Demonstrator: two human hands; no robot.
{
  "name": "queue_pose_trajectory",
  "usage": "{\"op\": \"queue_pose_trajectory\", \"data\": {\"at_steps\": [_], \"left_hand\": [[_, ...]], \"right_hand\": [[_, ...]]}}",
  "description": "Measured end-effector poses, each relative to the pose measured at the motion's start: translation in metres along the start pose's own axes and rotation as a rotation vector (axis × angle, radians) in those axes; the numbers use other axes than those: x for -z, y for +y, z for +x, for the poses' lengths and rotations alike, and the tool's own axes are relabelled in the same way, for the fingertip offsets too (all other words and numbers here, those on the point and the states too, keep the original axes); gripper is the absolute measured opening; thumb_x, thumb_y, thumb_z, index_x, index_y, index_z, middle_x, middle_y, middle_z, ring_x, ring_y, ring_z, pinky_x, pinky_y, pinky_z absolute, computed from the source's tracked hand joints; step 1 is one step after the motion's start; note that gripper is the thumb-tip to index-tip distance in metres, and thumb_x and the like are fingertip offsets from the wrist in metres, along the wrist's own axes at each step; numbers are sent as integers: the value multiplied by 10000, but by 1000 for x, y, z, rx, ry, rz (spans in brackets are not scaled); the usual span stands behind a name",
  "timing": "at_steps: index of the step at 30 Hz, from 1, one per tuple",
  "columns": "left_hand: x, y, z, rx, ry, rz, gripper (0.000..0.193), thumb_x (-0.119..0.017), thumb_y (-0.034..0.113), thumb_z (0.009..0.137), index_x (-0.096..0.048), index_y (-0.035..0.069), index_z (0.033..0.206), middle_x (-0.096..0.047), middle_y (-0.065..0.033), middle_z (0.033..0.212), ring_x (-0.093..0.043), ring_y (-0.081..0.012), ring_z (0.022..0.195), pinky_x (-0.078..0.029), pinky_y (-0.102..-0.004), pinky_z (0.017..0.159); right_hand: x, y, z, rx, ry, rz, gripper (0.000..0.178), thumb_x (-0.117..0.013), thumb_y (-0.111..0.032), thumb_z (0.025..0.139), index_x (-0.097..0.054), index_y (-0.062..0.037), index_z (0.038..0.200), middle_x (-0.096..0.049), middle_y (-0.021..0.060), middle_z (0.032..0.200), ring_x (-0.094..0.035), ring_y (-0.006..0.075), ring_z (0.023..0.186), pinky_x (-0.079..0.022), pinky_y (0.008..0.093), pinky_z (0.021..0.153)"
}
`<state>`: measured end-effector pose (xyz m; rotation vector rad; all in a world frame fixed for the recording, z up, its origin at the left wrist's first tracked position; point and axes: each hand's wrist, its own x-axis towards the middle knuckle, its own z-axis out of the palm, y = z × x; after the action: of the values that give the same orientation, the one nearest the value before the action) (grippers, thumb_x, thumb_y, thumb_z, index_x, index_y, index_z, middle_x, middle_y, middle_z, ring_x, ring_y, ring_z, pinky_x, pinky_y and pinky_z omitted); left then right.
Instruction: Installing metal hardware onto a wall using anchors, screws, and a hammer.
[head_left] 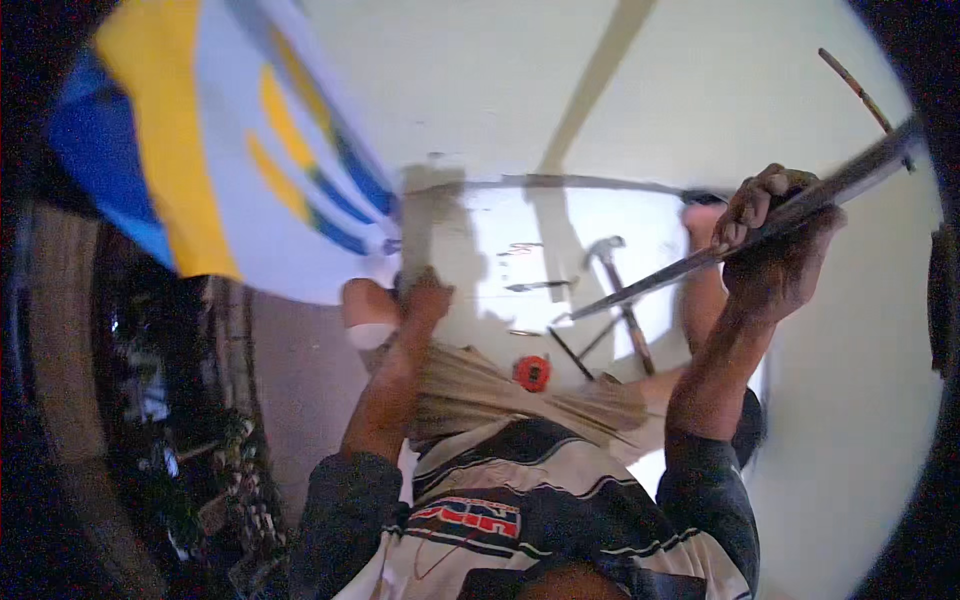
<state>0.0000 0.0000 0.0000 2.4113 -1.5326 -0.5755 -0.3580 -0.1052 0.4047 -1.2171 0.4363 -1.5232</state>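
Observation:
My right hand [770, 240] is raised at the right, its fingers wrapped round a long, straight dark bar [670, 275]. This bar slants from the upper right down toward the middle, narrowing at its lower end. A thin reddish-brown rod [855, 88] crosses near its upper end; whether they are joined I cannot tell. My left hand [428, 300] is low beside my left knee, over the pale surface. Blur and shadow hide its fingers. Behind the bar lies a hammer [606, 250], its handle pointing toward me. A red tape measure [532, 373] is close to my lap.
Thin dark tools [572, 355] lie near the hammer handle, and a slim pointed tool [540, 286] lies farther off. A blue, yellow and white cloth [220, 150] fills the upper left. Plants [235, 450] and clutter are in the dark at lower left.

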Motion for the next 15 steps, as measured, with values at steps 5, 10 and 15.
{"op": "queue_pose_trajectory", "data": {"at_steps": [5,10,15], "left_hand": [[-48,42,30,-123,-160,-243,281,-692,141,830,-576,30,1060,-682,-218,953,-657,-404,935,-523,-488,813],[-57,90,11,-192,-193,-421,296,-700,212,847,-588,55,1071,-701,-206,928,-677,-395,893,-531,-480,793],[-61,122,-13,-154,-65,-434,308,-711,266,843,-624,74,1067,-713,-184,933,-685,-372,900,-532,-469,810]], "right_hand": [[64,-47,-22,160,-383,169,634,-369,-598,997,-496,20,1058,-476,93,742,-475,175,530,-473,296,447],[82,-79,-31,178,-421,145,637,-420,-621,974,-533,-4,1087,-489,66,763,-475,156,544,-466,309,458],[106,-113,-58,147,-202,106,549,-521,-561,955,-545,-31,1094,-496,40,800,-474,151,583,-422,292,491]]}}
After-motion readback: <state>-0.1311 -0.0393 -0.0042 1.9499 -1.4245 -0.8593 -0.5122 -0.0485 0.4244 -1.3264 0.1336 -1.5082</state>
